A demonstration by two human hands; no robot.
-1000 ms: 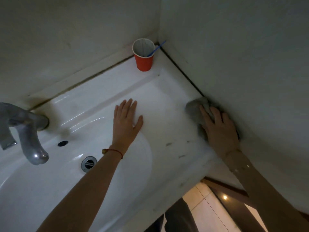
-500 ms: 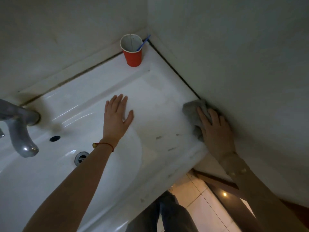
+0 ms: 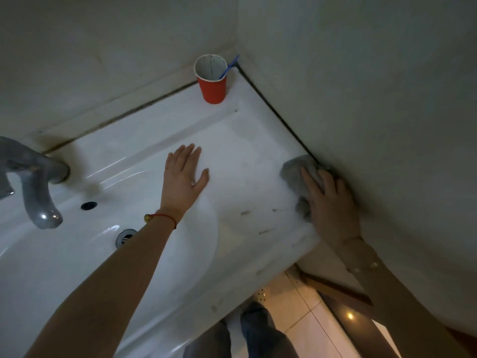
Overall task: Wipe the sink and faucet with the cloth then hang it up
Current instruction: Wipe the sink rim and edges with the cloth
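We see a white sink [image 3: 144, 156] set in a wall corner; all positions given rel. to it. Right hand [image 3: 333, 205] presses a grey cloth [image 3: 296, 174] flat on the sink's right ledge, right by the dark seam w/ the side wall; fingers [image 3: 312, 180] spread over the cloth, pressing rather than pinching. Cloth pokes out past the fingertips, toward the sink's back. Left hand [image 3: 184, 180] lies palm-down on the ledge just right of the basin, fingers together, thumb out, holding nothing. Red string bracelet [image 3: 165, 218] on that wrist. Faucet [image 3: 33, 182] at sink's back left, spout over the basin; drain [image 3: 125, 236] below it. Red cup [image 3: 213, 82] w/ blue stick stands upright in the sink's back right corner. Few dark smudges on the ledge betw. the hands.
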